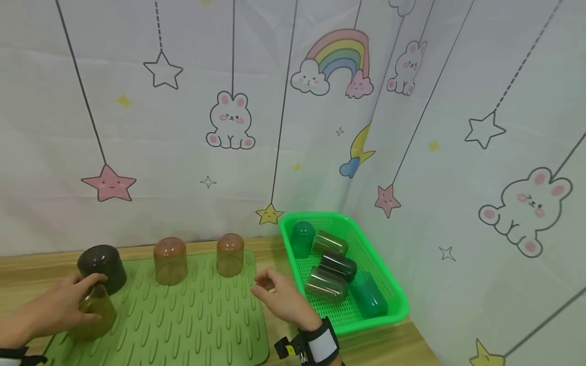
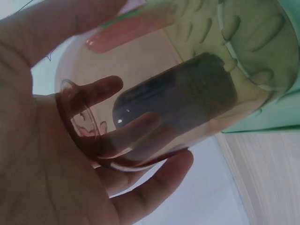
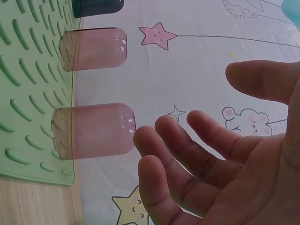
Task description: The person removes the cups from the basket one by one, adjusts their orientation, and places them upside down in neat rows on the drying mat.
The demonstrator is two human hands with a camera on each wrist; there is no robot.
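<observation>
My left hand (image 1: pixel 57 310) grips a clear amber-pink cup (image 1: pixel 97 317) at the left of the green drying mat (image 1: pixel 183 325). In the left wrist view my thumb and fingers curl round that cup (image 2: pixel 145 61), and the dark cup (image 2: pixel 178 96) shows through its wall. This dark cup (image 1: pixel 104 264) stands upside down just behind my left hand. Two pinkish cups, a left one (image 1: pixel 170 262) and a right one (image 1: pixel 230 255), stand upside down along the mat's back. My right hand (image 1: pixel 286 300) hovers by the mat's right edge, fingers loosely bent and holding nothing.
A bright green plastic basket (image 1: pixel 399 297) stands right of the mat. Several cups lie in it, including a teal cup (image 1: pixel 368 295) and a dark cup (image 1: pixel 338 266). Behind the wooden tabletop (image 1: pixel 389 348) hangs a white printed curtain (image 1: pixel 183 127), which continues along the right.
</observation>
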